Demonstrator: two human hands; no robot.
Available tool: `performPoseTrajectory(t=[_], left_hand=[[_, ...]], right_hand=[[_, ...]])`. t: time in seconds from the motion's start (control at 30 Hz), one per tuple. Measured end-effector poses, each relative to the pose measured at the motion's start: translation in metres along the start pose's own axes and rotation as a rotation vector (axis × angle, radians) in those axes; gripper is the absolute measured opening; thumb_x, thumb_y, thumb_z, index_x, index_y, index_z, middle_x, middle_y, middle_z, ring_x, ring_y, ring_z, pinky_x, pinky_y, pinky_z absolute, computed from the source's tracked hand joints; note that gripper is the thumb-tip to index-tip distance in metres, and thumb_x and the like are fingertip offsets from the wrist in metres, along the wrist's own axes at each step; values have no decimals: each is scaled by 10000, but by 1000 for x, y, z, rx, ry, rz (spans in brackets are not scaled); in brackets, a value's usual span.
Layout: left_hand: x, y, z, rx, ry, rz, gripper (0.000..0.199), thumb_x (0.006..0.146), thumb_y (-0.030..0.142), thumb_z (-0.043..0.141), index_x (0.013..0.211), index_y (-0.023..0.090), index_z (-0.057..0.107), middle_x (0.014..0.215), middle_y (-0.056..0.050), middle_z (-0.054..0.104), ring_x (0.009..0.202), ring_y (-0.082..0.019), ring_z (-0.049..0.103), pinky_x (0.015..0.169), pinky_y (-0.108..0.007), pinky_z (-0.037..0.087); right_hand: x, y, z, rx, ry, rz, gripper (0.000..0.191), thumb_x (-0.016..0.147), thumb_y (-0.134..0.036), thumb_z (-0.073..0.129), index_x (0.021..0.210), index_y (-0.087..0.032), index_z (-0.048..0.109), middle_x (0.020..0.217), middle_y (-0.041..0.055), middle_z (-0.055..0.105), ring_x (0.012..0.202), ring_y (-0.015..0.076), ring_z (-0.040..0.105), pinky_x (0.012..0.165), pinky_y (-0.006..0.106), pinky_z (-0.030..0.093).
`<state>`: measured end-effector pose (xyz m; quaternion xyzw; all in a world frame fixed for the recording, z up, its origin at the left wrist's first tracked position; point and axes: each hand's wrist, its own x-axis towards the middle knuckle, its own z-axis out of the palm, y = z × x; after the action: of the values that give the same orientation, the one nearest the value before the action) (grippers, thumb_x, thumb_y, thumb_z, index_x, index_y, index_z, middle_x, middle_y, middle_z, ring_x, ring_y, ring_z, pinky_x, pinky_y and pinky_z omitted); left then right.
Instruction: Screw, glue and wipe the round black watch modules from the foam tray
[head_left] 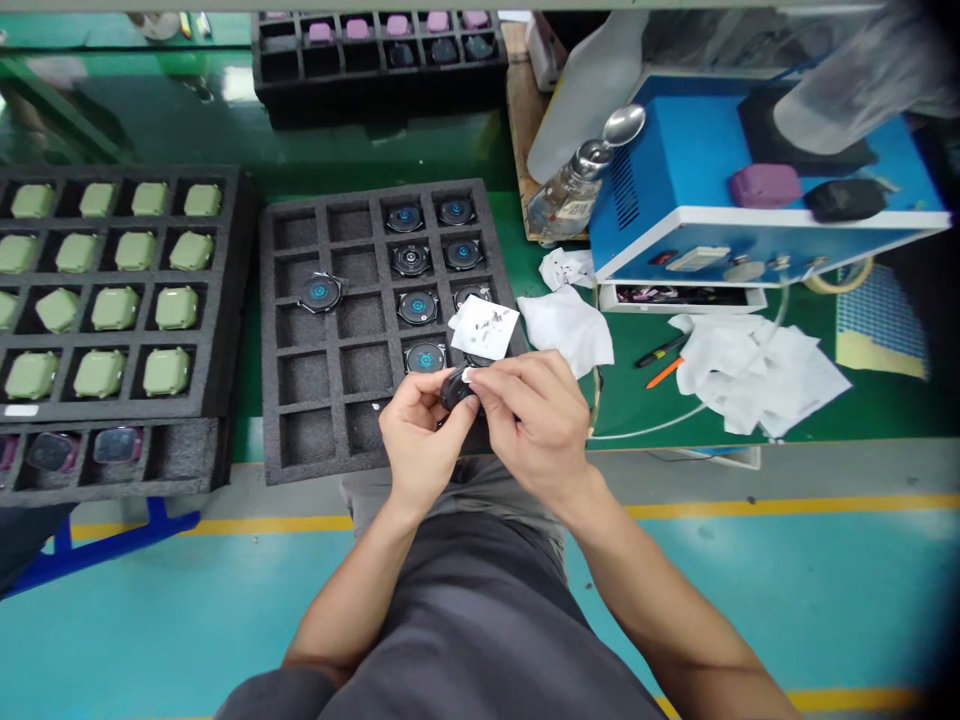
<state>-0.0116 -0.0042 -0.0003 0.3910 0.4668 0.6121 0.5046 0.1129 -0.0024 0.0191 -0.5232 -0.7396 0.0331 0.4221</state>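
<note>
My left hand (pixel 421 435) is closed around the rim of a dark round watch (pixel 454 388) over the front right of the foam tray (pixel 271 345). In a pinch, my right hand (pixel 536 425) presses a small white piece (pixel 467 375) against that watch; its kind is too small to tell. Just beyond my fingers lies a white paper (pixel 486 328) with dark specks, partly covering watches in the tray. Several round watches, such as one (pixel 417 306) with a blue-lit face, sit in the right-hand compartments. A single watch (pixel 321 292) rests across a divider on the left.
Left stands a foam tray of green square cases (pixel 114 308). At the back is another tray (pixel 375 75) with purple and dark pieces. On the right are a blue machine (pixel 697 150), a glass bottle (pixel 562 200), white wipes (pixel 757 375) and an orange pen (pixel 664 372).
</note>
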Motion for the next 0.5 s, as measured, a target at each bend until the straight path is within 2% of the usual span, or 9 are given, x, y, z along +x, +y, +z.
performPoseTrajectory(t=[0.13, 0.3, 0.43, 0.5], left_hand=[[-1, -1, 3, 22, 31, 36, 220, 733, 133, 817, 932, 163, 725, 870, -24, 706, 811, -126, 695, 765, -239, 577], [0, -2, 0, -76, 108, 52, 264, 727, 161, 844, 954, 183, 711, 871, -6, 709, 818, -113, 684, 788, -230, 558], [1, 0, -3, -113, 65, -18, 281, 733, 216, 855, 966, 176, 703, 889, -15, 709, 818, -119, 671, 794, -238, 550], [1, 1, -3, -132, 52, -30, 275, 744, 227, 851, 968, 176, 701, 893, -16, 704, 807, -113, 660, 784, -234, 549]], right_hand=[[-3, -6, 2, -74, -24, 59, 197, 936, -125, 561, 973, -203, 738, 834, 65, 717, 816, 204, 572, 740, 367, 456], [-7, -5, -2, -87, -154, 164, 187, 948, -166, 572, 951, -205, 755, 819, 58, 732, 812, 207, 587, 753, 374, 458], [-1, -4, -14, 131, -10, 296, 135, 939, -245, 628, 953, -230, 761, 895, 38, 771, 849, 191, 663, 801, 361, 513], [5, -3, -19, 282, -3, 399, 120, 926, -270, 649, 952, -242, 762, 912, 26, 775, 857, 185, 689, 804, 351, 535]])
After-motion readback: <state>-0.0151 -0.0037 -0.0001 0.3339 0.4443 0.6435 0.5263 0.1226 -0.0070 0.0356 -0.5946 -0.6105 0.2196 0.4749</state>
